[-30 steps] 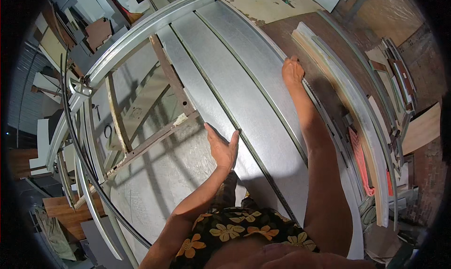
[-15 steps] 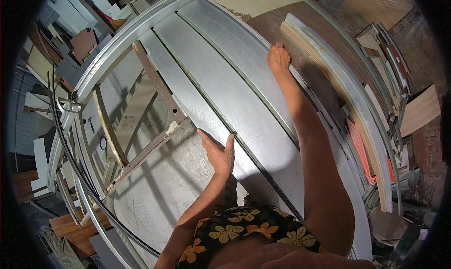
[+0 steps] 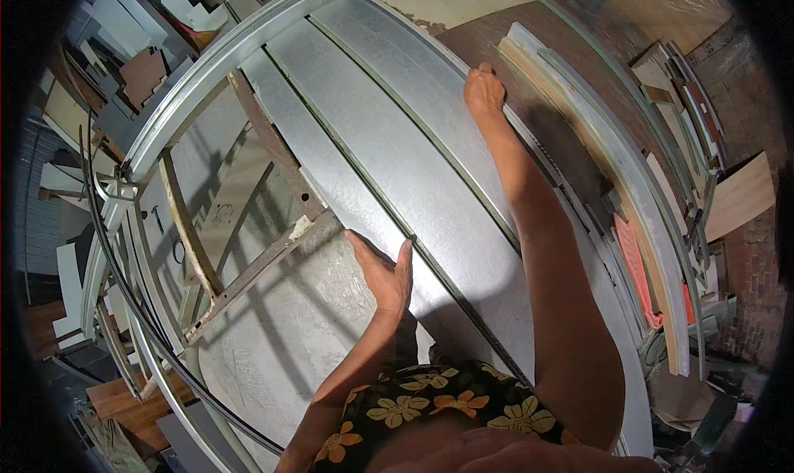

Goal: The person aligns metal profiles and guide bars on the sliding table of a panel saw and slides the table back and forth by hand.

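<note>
A long silver metal saw-table-like surface with dark lengthwise grooves stretches away in front of me. My left hand rests at its near left edge, thumb held apart from the outstretched fingers, beside one groove. Farther off, my right hand is closed in a fist at the surface's right edge, against the narrow side rail. Its fingertips are turned away, so what lies inside the grip is hidden.
Left of the surface is an open metal frame above a pale floor, with a black cable curving past. A long pale-edged board lies on a brown panel to the right, near a pink-red strip. Offcuts crowd the far left.
My right hand has slid a little farther away along the right edge. My left hand stays at almost the same spot, and the whole view has shifted slightly.
</note>
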`<state>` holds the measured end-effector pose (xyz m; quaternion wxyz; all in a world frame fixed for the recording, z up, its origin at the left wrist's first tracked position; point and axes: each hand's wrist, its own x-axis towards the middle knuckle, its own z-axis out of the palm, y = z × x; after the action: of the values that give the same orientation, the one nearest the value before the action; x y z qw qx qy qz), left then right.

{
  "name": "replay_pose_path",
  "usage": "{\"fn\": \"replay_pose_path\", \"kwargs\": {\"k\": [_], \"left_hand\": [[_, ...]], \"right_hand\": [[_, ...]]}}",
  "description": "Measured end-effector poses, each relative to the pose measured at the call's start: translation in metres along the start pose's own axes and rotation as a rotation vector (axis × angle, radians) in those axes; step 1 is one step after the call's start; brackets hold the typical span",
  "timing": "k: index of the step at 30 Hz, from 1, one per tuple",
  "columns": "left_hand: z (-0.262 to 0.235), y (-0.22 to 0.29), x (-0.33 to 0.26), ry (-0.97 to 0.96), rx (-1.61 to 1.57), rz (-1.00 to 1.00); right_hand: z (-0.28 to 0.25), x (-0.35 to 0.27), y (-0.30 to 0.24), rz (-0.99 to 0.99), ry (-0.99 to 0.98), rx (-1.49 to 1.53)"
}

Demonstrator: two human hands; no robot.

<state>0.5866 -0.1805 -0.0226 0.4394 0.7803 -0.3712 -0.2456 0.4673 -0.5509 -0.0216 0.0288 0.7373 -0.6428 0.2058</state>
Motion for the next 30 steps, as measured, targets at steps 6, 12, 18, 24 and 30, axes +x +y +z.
{"fn": "replay_pose_path", "kwargs": {"k": [6, 12, 18, 24, 30], "left_hand": [[0.002, -0.001, 0.000, 0.023, 0.014, 0.013], [0.000, 0.002, -0.002, 0.058, 0.043, 0.019], [-0.002, 0.003, -0.002, 0.015, 0.005, -0.002], [0.006, 0.001, -0.003, 0.041, -0.034, -0.015], [-0.004, -0.002, -0.004, 0.031, 0.003, -0.051]], "right_hand": [[0.003, 0.005, 0.000, 0.002, -0.022, -0.005], [0.003, 0.012, -0.003, -0.002, -0.048, -0.006], [0.013, 0.026, -0.011, 0.005, -0.085, -0.019], [0.021, 0.042, -0.005, 0.026, -0.038, -0.008], [0.012, 0.026, -0.027, -0.176, 0.065, -0.133]]}}
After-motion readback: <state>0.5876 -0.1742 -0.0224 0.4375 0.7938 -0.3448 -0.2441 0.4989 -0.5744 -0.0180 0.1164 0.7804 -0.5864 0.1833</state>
